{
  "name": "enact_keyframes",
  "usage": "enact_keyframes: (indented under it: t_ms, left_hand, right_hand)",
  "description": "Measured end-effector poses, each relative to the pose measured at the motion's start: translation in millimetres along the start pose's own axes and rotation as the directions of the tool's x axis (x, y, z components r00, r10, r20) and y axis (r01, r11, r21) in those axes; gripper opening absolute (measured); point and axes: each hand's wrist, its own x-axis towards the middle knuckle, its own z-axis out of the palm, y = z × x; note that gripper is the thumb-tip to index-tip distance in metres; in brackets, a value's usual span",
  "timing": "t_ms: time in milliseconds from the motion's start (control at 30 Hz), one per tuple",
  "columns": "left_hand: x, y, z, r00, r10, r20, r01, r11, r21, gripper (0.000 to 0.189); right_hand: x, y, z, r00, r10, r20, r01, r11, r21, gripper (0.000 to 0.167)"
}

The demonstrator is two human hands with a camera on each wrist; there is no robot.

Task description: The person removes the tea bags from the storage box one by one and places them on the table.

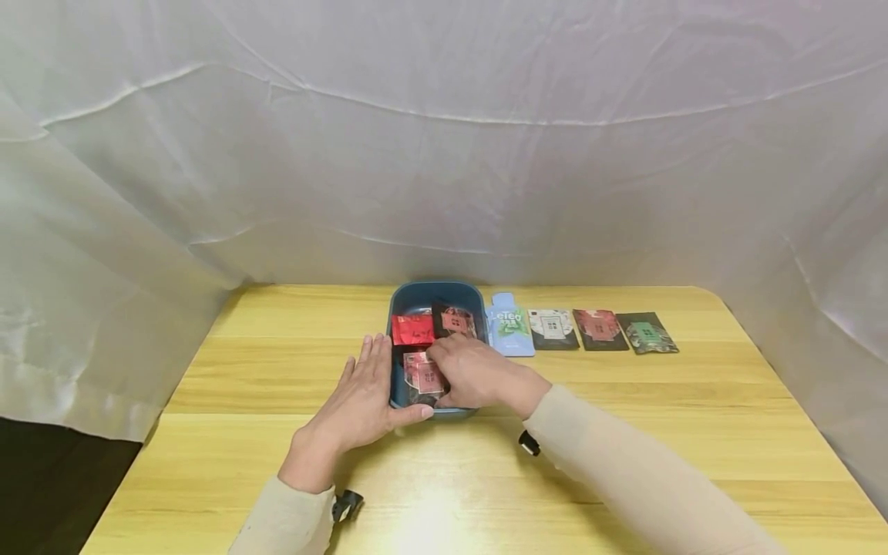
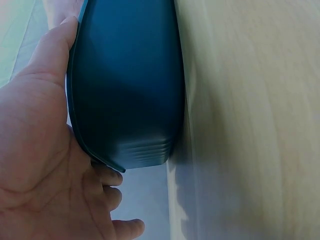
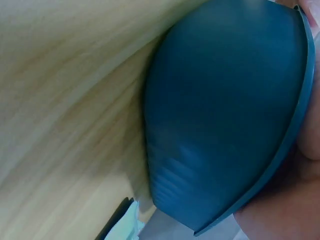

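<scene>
A dark blue plastic bin (image 1: 435, 290) stands on the table with several tea sachets inside. My left hand (image 1: 356, 401) lies against its left and near rim, fingers straight and thumb spread along the near edge; the left wrist view shows the palm beside the bin wall (image 2: 127, 85). Reaching over the right rim, my right hand (image 1: 479, 371) holds a pink-and-black tea sachet (image 1: 425, 378) at the near end of the bin, its fingertips partly hidden. Behind that sachet lie a red sachet (image 1: 412, 330) and a dark sachet with a pink label (image 1: 454, 320).
Right of the bin, a row runs along the table (image 1: 277, 370): a light blue LeTea packet (image 1: 511, 327), a black-and-white sachet (image 1: 553, 329), a red-and-black sachet (image 1: 600, 330) and a dark sachet with a green label (image 1: 648, 333). A pale curtain (image 1: 444, 169) hangs behind.
</scene>
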Motion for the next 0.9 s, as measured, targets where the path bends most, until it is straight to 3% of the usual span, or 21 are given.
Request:
enact_keyframes:
  t_ms: [500, 700, 900]
  left_hand:
    - [0.3, 0.6, 1.2, 1.000, 0.009, -0.012, -0.009, 1.000, 0.003, 0.137]
    - [0.3, 0.2, 1.0, 1.000, 0.012, -0.007, -0.012, 1.000, -0.002, 0.137]
    - [0.3, 0.2, 1.0, 1.000, 0.007, 0.000, -0.007, 1.000, 0.004, 0.136]
  right_hand:
    - [3.7, -2.3, 1.0, 0.999, 0.027, 0.018, -0.027, 1.000, -0.012, 0.085]
    - [3.8, -2.6, -4.4, 1.000, 0.019, -0.009, -0.019, 1.000, -0.020, 0.098]
    - [1.3, -1.7, -19.0, 0.998, 0.010, -0.060, -0.011, 1.000, -0.015, 0.101]
